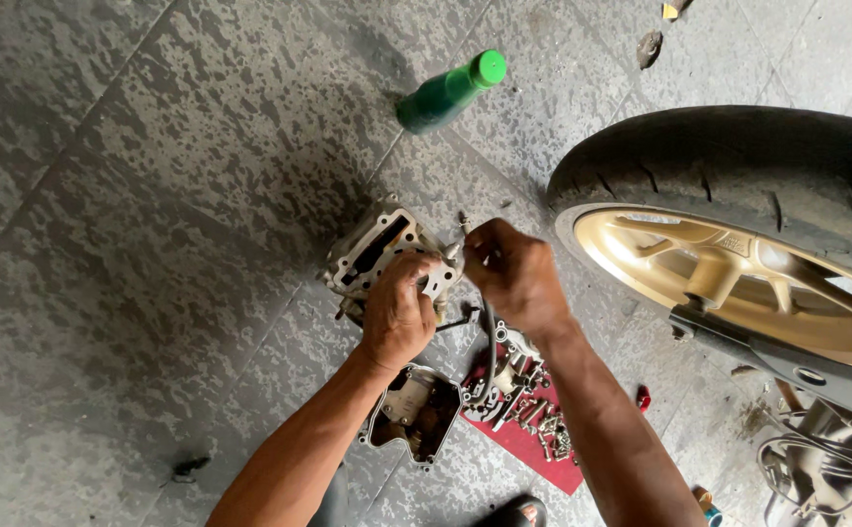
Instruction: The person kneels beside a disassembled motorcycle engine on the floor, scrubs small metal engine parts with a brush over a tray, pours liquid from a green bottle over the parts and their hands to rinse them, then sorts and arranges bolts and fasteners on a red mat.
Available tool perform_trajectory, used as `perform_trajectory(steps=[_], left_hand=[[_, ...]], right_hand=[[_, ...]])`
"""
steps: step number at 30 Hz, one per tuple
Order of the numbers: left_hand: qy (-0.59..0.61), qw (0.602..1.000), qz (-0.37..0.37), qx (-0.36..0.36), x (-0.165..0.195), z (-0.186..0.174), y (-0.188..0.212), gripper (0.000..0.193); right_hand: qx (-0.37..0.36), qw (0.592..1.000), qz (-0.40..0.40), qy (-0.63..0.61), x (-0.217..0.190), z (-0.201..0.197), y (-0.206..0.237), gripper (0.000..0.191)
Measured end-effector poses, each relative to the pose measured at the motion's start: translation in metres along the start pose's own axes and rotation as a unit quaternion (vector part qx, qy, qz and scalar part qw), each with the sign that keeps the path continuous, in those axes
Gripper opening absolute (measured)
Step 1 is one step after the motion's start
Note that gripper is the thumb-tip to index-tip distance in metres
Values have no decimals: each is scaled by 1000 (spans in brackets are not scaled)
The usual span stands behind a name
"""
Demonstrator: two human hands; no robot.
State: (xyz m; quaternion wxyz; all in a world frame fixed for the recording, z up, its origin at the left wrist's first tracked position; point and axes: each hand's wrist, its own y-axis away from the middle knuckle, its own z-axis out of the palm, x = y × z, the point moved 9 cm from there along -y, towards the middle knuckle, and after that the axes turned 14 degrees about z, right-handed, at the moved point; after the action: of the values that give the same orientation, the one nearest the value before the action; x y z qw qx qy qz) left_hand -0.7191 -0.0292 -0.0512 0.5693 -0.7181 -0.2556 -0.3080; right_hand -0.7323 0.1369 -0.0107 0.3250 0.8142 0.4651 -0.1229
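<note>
A grey metal engine cylinder head [372, 249] stands on the tiled floor. My left hand [399, 312] grips its near right edge. My right hand [514, 273] is closed around a thin metal tool whose tip [464, 226] meets the head's upper right corner. Below my hands lie a metal engine cover [416, 415], open side up, and a red cloth [533, 444] with several bolts and small metal parts on it.
A green plastic bottle [446, 93] lies on the floor farther away. At the right is a motorcycle wheel with a black tyre [738, 161] and gold rim [729, 273]. Cables and metal parts [816, 459] sit at the lower right.
</note>
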Motion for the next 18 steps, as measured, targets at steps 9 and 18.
perform_trajectory(steps=[9,18], left_hand=[[93,993,-49,50,-12,0,25,42],[173,974,-129,66,-27,-5,37,22]], right_hand=[[-20,983,74,-169,34,0,-14,15],[-32,999,-11,-29,-15,16,-14,17]])
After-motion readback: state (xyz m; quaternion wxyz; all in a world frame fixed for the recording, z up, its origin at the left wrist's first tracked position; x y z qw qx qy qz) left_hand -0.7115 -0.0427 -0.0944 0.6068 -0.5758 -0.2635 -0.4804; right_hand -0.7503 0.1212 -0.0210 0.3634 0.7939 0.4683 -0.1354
